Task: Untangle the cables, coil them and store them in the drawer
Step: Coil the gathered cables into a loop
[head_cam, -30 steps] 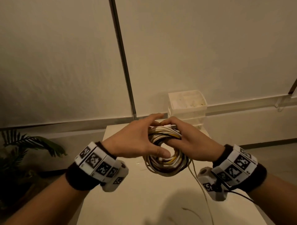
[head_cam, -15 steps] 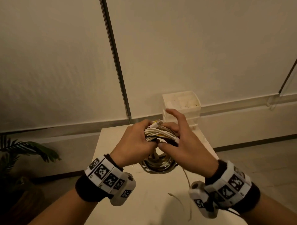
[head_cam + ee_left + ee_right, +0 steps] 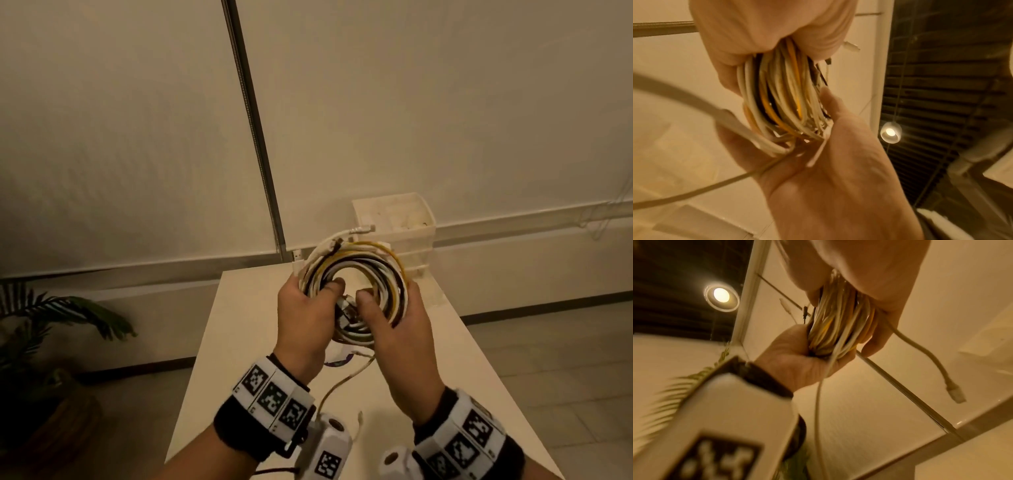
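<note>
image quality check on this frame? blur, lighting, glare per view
Head: dim, warm cast, cable coil fairly sharp, edges bowed. Left wrist: right hand blurred up close, ceiling lamp flares. Right wrist: marker band motion-blurred, lamp glare top left; loose connector soft.

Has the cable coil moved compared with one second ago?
Yes. The cable coil is raised, now overlapping the drawer unit; before, it sat below it.

white, yellow and black cable coil [image 3: 356,274] — black-and-white checkered wristbands [image 3: 274,399] — white table [image 3: 239,308].
</note>
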Available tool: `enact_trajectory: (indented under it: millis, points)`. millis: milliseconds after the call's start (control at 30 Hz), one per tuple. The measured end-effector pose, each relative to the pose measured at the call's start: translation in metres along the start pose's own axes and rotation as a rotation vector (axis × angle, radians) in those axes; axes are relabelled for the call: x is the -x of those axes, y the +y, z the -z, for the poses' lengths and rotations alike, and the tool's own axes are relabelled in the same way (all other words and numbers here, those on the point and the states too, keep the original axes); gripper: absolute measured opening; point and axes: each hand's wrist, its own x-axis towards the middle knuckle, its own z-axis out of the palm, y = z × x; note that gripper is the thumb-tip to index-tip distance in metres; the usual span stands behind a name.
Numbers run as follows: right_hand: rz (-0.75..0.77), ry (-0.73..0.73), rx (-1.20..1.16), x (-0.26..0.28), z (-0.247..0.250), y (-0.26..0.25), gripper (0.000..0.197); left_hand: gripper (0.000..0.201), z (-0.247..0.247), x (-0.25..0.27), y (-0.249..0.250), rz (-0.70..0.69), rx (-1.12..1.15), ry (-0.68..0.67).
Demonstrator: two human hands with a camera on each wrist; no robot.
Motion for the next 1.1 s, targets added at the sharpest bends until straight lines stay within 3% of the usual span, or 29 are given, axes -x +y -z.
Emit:
enact_trajectory:
  millis: [133, 267, 400, 467, 700, 833, 933, 1100]
  points:
    - [0.038, -0.017, 0.112, -0.007, 0.002, 0.009, 0.022, 0.024, 0.004, 0.009, -0.009, -0.016, -0.059, -0.034]
    - [0.106, -0.113, 0.247, -0.015, 0.007, 0.009, 0.024, 0.016, 0.024, 0.008, -0.003, 0.026, -0.128, -0.206]
    - [0.118, -0.267, 0.342, -0.021, 0.015, 0.003, 0.019, 0.046, 0.051, -0.004, 0.012, 0.074, -0.104, -0.351]
    - [0.149, -0.342, 0.401, -0.023, 0.015, -0.003, 0.019, 0.051, 0.057, -0.011, 0.020, 0.069, -0.172, -0.421]
    - [0.224, -0.530, 0.582, -0.044, 0.012, -0.026, 0.024, 0.038, 0.054, -0.018, 0.030, 0.071, -0.166, -0.492]
    - [0.221, -0.557, 0.621, -0.044, 0.010, -0.030, 0.026, 0.020, 0.048, -0.014, 0.026, 0.039, -0.160, -0.358]
    - [0.162, -0.552, 0.616, -0.046, 0.009, -0.030, 0.025, 0.017, 0.038, -0.007, 0.017, 0.008, -0.153, -0.256]
    - [-0.098, -0.352, 0.206, -0.035, 0.011, -0.023, 0.027, 0.012, 0.026, -0.008, 0.013, -0.047, -0.003, -0.031]
